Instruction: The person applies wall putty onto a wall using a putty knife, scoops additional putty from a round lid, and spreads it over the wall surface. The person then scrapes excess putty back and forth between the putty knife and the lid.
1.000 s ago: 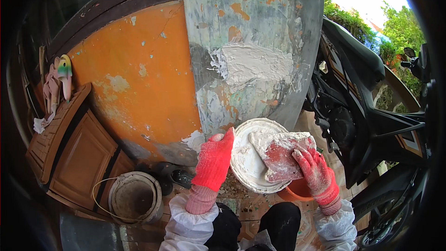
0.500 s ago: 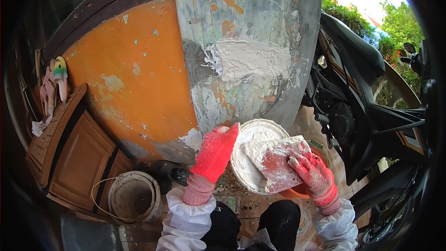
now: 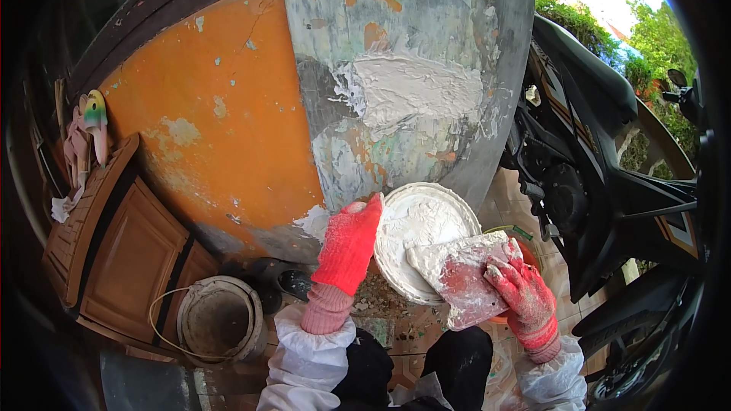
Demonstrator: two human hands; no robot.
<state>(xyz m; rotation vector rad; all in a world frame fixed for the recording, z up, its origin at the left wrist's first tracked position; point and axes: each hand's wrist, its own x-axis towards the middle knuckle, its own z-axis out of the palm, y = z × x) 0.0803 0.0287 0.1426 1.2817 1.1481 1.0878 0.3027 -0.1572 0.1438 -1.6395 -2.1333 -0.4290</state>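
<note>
Left hand (image 3: 346,247), in a red knitted glove, grips the rim of the round white putty-coated pan (image 3: 421,237), fingers clenched on its edge, low against the wall. Right hand (image 3: 524,295) clasps the flat putty-smeared trowel blade (image 3: 461,275), which lies across the pan, loaded. On the grey-green peeling pillar (image 3: 403,46) one white filler patch (image 3: 407,91) is spread; below it, by my reckoning, plenty of flaked surface remains bare.
</note>
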